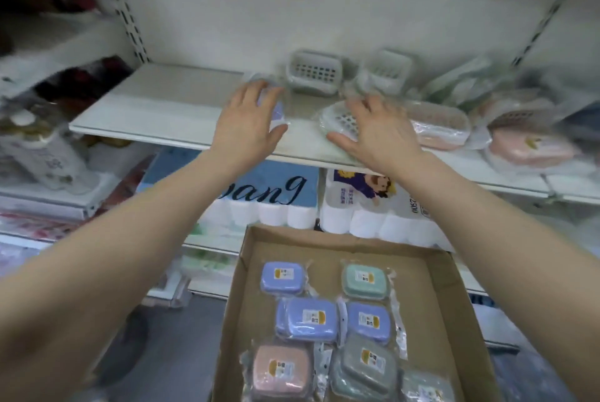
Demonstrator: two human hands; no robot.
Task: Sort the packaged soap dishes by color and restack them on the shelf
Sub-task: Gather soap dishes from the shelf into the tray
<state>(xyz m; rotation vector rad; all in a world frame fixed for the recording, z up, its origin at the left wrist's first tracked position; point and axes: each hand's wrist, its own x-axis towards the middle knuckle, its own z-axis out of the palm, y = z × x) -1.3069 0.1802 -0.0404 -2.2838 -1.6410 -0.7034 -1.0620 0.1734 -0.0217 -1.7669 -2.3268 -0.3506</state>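
Soap dishes sit in two places: loose packs on the shelf [168, 102], sorted-looking packs in the cardboard tray [431, 288] below. Shelf's left half is bare, so that's the room for a stack; front lip is close, so seat packs well back. Left hand [246, 125] has its fingers curled round a purple dish [276, 111]; blur hides detail. Right hand [380, 135] lies spread on a white dish [337, 120], thumb at its front edge. Slippery film: square each pack up before letting go.
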